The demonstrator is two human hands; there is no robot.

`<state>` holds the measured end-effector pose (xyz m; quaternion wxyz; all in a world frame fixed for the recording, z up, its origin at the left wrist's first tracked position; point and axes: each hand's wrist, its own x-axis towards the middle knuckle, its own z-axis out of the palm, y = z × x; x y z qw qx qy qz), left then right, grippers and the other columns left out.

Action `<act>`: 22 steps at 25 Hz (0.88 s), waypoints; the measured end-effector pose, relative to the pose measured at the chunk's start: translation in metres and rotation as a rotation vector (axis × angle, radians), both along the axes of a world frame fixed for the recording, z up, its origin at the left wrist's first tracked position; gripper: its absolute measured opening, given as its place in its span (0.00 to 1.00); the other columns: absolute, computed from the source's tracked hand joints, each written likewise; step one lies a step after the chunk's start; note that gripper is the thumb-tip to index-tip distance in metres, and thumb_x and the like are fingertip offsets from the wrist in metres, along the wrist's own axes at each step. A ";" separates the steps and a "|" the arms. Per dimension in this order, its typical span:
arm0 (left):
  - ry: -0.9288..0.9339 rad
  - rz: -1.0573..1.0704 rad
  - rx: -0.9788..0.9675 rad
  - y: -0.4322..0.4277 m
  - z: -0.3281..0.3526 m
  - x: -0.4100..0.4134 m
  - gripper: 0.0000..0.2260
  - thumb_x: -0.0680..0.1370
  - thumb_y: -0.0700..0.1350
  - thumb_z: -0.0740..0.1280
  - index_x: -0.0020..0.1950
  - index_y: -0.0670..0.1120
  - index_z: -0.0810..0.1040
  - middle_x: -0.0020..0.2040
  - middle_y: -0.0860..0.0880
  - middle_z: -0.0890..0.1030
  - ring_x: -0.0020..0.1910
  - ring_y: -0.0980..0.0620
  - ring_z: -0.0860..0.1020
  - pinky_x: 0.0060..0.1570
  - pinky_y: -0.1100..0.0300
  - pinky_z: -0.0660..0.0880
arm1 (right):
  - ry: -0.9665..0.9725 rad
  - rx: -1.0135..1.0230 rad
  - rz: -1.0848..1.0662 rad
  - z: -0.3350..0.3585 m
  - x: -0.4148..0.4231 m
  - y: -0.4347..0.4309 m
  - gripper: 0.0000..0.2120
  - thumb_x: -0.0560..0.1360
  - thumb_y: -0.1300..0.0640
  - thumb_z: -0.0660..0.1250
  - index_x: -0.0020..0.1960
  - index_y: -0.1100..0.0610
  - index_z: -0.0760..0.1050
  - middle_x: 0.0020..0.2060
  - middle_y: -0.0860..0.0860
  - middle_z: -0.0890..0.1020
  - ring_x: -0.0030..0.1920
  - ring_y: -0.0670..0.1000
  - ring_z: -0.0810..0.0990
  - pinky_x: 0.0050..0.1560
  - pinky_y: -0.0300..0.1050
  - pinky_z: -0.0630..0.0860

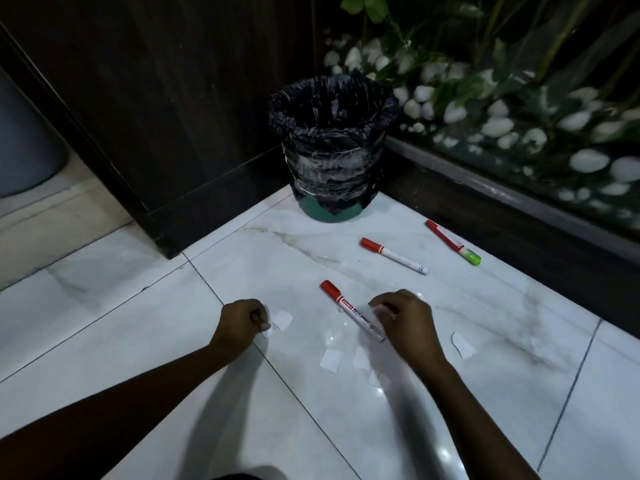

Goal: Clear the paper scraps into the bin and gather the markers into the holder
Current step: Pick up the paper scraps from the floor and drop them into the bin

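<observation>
While 3 markers (353,310) lie on the floor (138,341) before the bin (332,147), the left hand (242,322) pinches a scrap (282,320); the right hand (403,317) curls closed, fingertips holding another scrap.

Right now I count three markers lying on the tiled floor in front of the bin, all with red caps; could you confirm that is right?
Not quite. The head view shows three markers before the bin, but only two have red caps; the far right marker has a green cap.
</observation>
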<state>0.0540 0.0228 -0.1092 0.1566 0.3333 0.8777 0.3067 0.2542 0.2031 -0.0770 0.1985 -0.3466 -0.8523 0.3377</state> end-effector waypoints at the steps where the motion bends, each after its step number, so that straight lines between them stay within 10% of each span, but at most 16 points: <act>1: 0.008 -0.018 -0.013 0.000 -0.001 0.001 0.24 0.62 0.27 0.73 0.25 0.55 0.68 0.25 0.58 0.73 0.29 0.67 0.75 0.31 0.79 0.66 | -0.029 0.043 -0.030 -0.003 0.000 0.011 0.09 0.70 0.71 0.64 0.43 0.63 0.82 0.43 0.59 0.85 0.46 0.57 0.81 0.42 0.29 0.67; 4: 0.020 -0.039 0.016 0.002 0.001 0.000 0.22 0.64 0.30 0.73 0.27 0.55 0.69 0.28 0.59 0.73 0.30 0.65 0.74 0.33 0.79 0.65 | -0.228 0.122 0.253 -0.021 -0.006 0.023 0.14 0.75 0.67 0.60 0.58 0.61 0.77 0.62 0.60 0.77 0.64 0.57 0.74 0.63 0.42 0.68; 7: -0.034 -0.117 0.080 0.005 0.000 0.006 0.17 0.63 0.36 0.77 0.47 0.49 0.77 0.41 0.56 0.73 0.41 0.62 0.72 0.40 0.81 0.64 | -0.258 0.340 0.414 -0.030 0.001 0.008 0.19 0.80 0.61 0.49 0.70 0.59 0.63 0.74 0.55 0.57 0.76 0.48 0.50 0.73 0.43 0.48; 11: -0.117 -0.319 0.014 0.001 -0.005 0.022 0.34 0.59 0.62 0.73 0.60 0.50 0.72 0.50 0.57 0.66 0.47 0.62 0.70 0.45 0.82 0.65 | -0.286 0.348 0.362 -0.052 0.039 -0.012 0.22 0.79 0.57 0.41 0.62 0.60 0.68 0.64 0.55 0.73 0.61 0.52 0.78 0.62 0.39 0.71; 14: -0.079 -0.344 0.022 -0.004 -0.015 0.031 0.37 0.58 0.70 0.66 0.60 0.49 0.72 0.51 0.59 0.65 0.52 0.62 0.68 0.53 0.79 0.62 | -0.316 0.182 0.320 -0.064 0.058 -0.048 0.31 0.77 0.40 0.41 0.65 0.61 0.67 0.66 0.59 0.72 0.69 0.54 0.65 0.68 0.42 0.61; 22: -0.045 -0.375 0.072 0.001 -0.008 0.050 0.08 0.68 0.35 0.71 0.45 0.42 0.78 0.40 0.61 0.70 0.44 0.74 0.70 0.42 0.79 0.65 | -0.237 0.209 0.273 -0.068 0.002 -0.116 0.25 0.74 0.44 0.54 0.67 0.53 0.66 0.65 0.55 0.76 0.68 0.53 0.62 0.71 0.42 0.44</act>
